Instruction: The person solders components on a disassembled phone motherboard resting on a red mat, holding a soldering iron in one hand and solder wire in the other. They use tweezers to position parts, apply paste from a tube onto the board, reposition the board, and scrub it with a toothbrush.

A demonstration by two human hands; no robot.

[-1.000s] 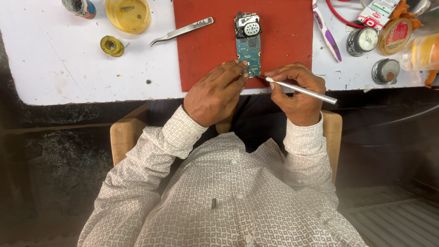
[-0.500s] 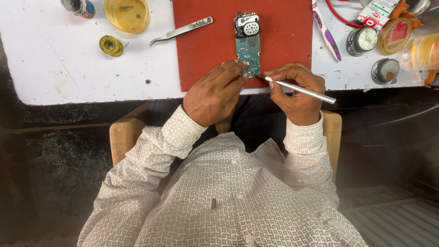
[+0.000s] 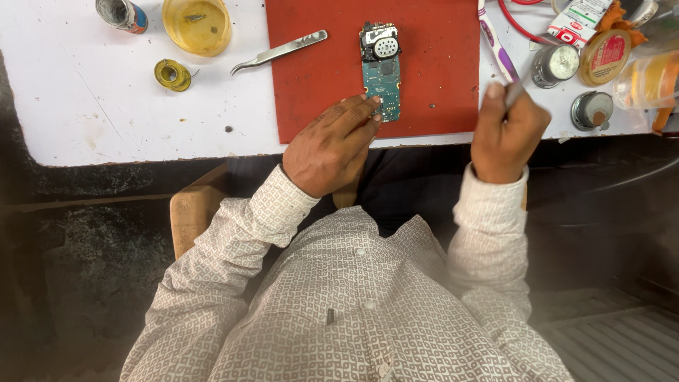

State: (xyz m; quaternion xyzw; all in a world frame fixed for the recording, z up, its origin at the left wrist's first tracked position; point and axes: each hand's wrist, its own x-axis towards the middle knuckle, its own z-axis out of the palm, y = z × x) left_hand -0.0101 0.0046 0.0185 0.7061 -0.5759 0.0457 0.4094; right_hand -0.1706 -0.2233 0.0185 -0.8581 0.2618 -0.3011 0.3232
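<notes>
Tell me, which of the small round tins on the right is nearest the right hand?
The grey tin at the table's edge, lowest of them, just beside the right hand.

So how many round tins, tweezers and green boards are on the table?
Round tins: 3
Tweezers: 1
Green circuit board: 1, touched by the left hand
Total: 5
</notes>
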